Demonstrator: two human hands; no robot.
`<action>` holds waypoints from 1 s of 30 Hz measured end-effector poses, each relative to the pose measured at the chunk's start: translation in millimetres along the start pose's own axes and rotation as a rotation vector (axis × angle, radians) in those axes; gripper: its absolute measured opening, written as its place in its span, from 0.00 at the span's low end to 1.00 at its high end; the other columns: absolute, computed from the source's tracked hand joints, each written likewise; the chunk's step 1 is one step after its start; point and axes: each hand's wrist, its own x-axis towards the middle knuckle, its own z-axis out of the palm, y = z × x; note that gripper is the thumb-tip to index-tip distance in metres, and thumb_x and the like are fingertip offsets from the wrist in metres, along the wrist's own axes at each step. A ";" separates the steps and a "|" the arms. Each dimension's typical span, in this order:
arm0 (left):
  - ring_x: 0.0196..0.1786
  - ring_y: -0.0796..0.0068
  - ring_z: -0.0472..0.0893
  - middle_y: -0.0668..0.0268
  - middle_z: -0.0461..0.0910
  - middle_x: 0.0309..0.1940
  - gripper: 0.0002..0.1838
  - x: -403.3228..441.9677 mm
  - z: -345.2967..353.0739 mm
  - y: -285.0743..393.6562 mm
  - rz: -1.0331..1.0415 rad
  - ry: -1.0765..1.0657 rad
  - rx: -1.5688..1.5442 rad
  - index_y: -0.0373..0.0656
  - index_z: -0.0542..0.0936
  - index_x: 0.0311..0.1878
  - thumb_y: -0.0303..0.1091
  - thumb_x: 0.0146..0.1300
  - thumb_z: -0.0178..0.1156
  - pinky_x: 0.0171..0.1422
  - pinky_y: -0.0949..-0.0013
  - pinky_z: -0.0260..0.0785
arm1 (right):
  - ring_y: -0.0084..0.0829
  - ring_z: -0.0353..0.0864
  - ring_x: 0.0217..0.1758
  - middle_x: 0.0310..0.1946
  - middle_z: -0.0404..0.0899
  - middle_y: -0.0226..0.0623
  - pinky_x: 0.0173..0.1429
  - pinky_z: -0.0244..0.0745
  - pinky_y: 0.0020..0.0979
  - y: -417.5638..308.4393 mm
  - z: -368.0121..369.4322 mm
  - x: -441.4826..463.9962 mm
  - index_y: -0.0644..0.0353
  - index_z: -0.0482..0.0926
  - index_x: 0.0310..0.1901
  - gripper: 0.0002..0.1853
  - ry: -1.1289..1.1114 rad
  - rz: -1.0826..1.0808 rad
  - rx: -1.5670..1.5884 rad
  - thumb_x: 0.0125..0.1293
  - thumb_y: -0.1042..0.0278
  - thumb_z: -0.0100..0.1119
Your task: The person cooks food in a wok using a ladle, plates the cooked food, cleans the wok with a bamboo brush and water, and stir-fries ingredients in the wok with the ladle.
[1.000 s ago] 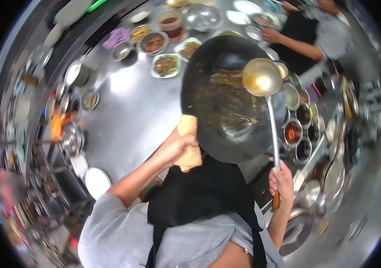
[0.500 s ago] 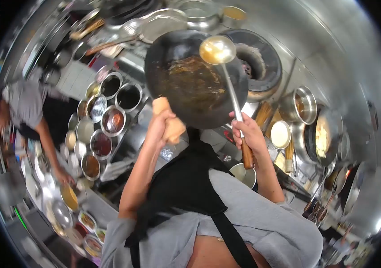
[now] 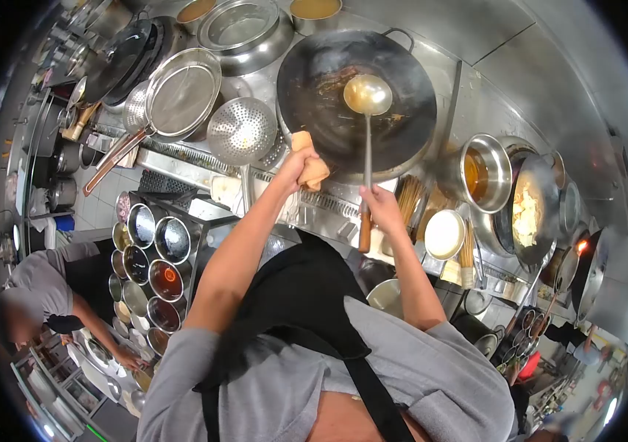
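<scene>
Head view: the black wok is set on the stove top, just ahead of both hands, its inside marked with brown streaks and a wet sheen. The ladle is held with its bowl over the middle of the wok and its shaft brought back across the near rim; the fingers of the right hand are closed near the top of its wooden handle. The folded cloth is clasped in the left hand at the wok's near left edge; whether a wok handle is gripped with it cannot be told.

To the left, a mesh strainer is placed, its wooden handle pointed toward the lower left. To the right, pale food is held in a dark pan. Between strainer and wok, a perforated skimmer is lodged, its shaft run close beside the left forearm. Amber liquid is contained in a steel pot between pan and wok. Part of the wok's inside is covered by the ladle's bowl.

Behind the stove top, the room is bounded by a steel wall. At the left, a co-worker is seen beside clustered sauce tins. At the right, a small flame is visible.
</scene>
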 end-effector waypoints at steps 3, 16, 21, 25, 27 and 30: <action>0.32 0.67 0.82 0.62 0.78 0.31 0.10 9.4 -5.0 0.4 -0.039 -0.037 0.014 0.40 0.73 0.42 0.30 0.57 0.57 0.39 0.62 0.80 | 0.55 0.81 0.41 0.29 0.80 0.53 0.49 0.73 0.49 -7.6 -21.2 22.1 0.62 0.80 0.32 0.20 0.142 -0.178 -0.672 0.66 0.51 0.54; 0.43 0.74 0.79 0.67 0.76 0.43 0.27 -132.2 -30.0 23.1 0.012 0.119 0.165 0.42 0.69 0.60 0.46 0.64 0.64 0.46 0.68 0.75 | 0.38 0.68 0.64 0.52 0.81 0.41 0.64 0.54 0.55 -82.7 -31.9 240.0 0.61 0.70 0.62 0.25 0.280 -0.455 -0.885 0.74 0.52 0.40; 0.54 0.74 0.74 0.64 0.73 0.53 0.28 -265.3 -45.5 11.8 0.478 0.399 0.574 0.37 0.66 0.63 0.34 0.63 0.62 0.60 0.69 0.67 | 0.27 0.74 0.38 0.44 0.82 0.43 0.42 0.69 0.27 -148.6 -3.4 91.6 0.64 0.72 0.58 0.19 -0.126 -0.396 0.902 0.75 0.59 0.43; 0.55 0.73 0.72 0.63 0.73 0.51 0.27 -276.4 -55.1 -5.6 0.649 0.271 0.430 0.36 0.65 0.63 0.31 0.62 0.62 0.62 0.69 0.65 | 0.26 0.73 0.25 0.48 0.80 0.50 0.29 0.70 0.25 -197.1 45.3 -90.0 0.67 0.69 0.59 0.21 -0.598 -0.477 1.080 0.75 0.58 0.43; 0.52 0.76 0.73 0.65 0.73 0.48 0.26 -264.3 -49.6 -3.5 0.613 0.234 0.551 0.37 0.66 0.60 0.31 0.61 0.64 0.60 0.71 0.66 | 0.28 0.77 0.20 0.47 0.79 0.56 0.31 0.76 0.27 -213.8 73.5 -176.7 0.70 0.68 0.60 0.24 -0.870 -0.622 1.051 0.73 0.57 0.48; 0.51 0.77 0.75 0.65 0.74 0.51 0.30 -268.5 -38.1 -17.6 0.653 0.052 0.279 0.37 0.66 0.62 0.34 0.60 0.67 0.59 0.72 0.67 | 0.34 0.76 0.16 0.25 0.79 0.49 0.17 0.70 0.25 -235.6 111.0 -260.2 0.63 0.72 0.44 0.10 -1.160 -0.771 0.898 0.73 0.65 0.46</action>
